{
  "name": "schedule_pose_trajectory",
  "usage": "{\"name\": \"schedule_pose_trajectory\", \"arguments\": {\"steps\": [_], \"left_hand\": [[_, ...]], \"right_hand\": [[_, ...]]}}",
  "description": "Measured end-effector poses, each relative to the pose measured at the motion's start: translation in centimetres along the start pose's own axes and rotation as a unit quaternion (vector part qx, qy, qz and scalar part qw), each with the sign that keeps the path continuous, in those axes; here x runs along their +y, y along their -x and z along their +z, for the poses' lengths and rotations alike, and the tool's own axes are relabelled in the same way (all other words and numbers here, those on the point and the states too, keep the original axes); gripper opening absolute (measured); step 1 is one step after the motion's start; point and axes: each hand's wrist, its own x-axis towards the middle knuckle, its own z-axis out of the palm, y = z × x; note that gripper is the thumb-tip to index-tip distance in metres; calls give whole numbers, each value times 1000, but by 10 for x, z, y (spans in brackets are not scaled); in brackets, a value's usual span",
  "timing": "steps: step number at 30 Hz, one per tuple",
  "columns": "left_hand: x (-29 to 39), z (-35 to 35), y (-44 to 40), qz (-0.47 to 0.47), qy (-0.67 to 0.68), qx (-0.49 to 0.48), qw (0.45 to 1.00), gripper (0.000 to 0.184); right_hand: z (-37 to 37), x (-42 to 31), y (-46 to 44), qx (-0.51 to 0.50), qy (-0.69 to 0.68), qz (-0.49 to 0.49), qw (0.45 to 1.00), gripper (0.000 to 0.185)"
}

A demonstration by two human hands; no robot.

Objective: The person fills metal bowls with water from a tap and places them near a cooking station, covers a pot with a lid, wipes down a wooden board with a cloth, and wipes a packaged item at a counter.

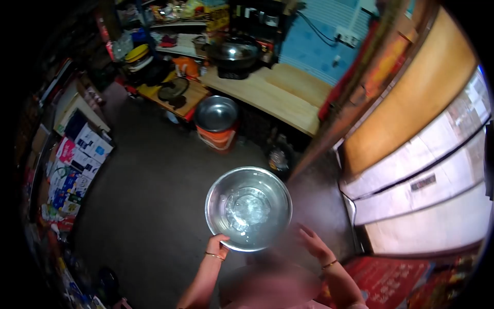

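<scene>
A round, shiny metal basin is held out in front of me, its inside facing up. Clear wet-looking spots glint on its bottom, though I cannot tell how much liquid is in it. My left hand grips the near left rim, thumb over the edge. Off to the right of the basin, apart from its rim, my right hand has its fingers stretched out and holds nothing. Both wrists wear a thin bangle.
Ahead, another metal basin sits on an orange bucket. Behind it runs a wooden counter with a dark pan. Stacked cartons line the left; an open doorway with a wooden door is on the right.
</scene>
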Motion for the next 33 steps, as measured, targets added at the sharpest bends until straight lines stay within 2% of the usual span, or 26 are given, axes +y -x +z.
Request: {"name": "schedule_pose_trajectory", "arguments": {"steps": [2,3,4,5,7,9,11,18,20,22,25,28,30,32,33], "left_hand": [[29,0,-22,41,15,11,999,19],[42,-6,-37,29,23,7,999,20],[58,-8,-49,19,31,0,999,21],[75,-6,-59,46,29,-6,999,24],[120,22,-62,60,42,-34,997,31],[159,24,-85,71,72,-30,994,32],[196,23,-106,86,103,-30,991,33],[358,12,-200,142,94,-21,985,35],[421,10,-230,162,80,-22,983,37],[484,10,-251,143,58,-13,988,37],[570,10,-286,141,50,-16,989,36],[657,29,-311,162,65,-20,984,37],[709,29,-346,156,78,-52,983,43],[758,27,-386,153,54,-5,987,33],[782,29,-405,164,75,-15,983,29]], "right_hand": [[45,-57,-42,-108,-151,-1,983,57],[60,-69,-67,-117,-94,-25,988,55],[76,-87,-91,-119,-94,9,988,51],[91,-104,-116,-121,-94,44,987,48],[120,-131,-161,-128,-76,-19,989,40],[144,-162,-204,-138,-86,14,987,37],[172,-181,-251,-149,22,-16,988,34],[298,-254,-397,-164,7,-60,985,33],[343,-282,-437,-163,-6,-55,985,32],[381,-306,-476,-160,0,-41,986,32],[436,-336,-540,-143,-12,-95,985,31],[489,-382,-592,-134,-51,-73,987,26],[510,-389,-658,-150,31,-116,981,27],[538,-404,-718,-148,69,-127,978,28],[554,-413,-743,-143,39,-99,984,30]]}}
